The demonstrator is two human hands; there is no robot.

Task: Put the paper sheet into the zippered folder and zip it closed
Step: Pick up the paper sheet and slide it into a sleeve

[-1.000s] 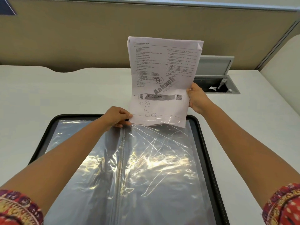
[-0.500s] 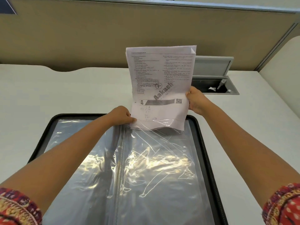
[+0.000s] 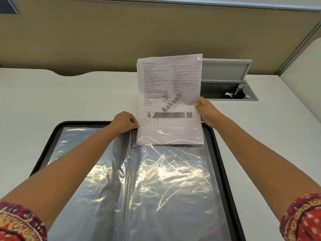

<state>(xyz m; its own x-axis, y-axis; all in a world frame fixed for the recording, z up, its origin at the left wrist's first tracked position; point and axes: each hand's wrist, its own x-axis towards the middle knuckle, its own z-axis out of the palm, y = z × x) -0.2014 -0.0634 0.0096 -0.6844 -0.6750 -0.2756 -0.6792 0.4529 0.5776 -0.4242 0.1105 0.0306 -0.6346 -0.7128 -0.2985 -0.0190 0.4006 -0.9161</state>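
Observation:
The zippered folder (image 3: 224, 164) lies open flat on the white desk, black-edged, with shiny clear plastic sleeves inside. A printed paper sheet (image 3: 169, 94) stands tilted at the top of the right-hand sleeve (image 3: 173, 180), its lower part inside the plastic. My right hand (image 3: 207, 111) grips the sheet's right edge. My left hand (image 3: 125, 121) pinches the sleeve's top edge at the sheet's lower left corner. The zipper itself is not clearly visible.
The white desk (image 3: 69, 98) runs to a beige partition wall behind. An open cable hatch (image 3: 229, 91) with its lid raised sits in the desk just right of the sheet. Another desk panel rises at the far right.
The sheet has slid downward, deeper into the right-hand sleeve, and my right hand has come down with it. My left hand stays at the sleeve's top edge.

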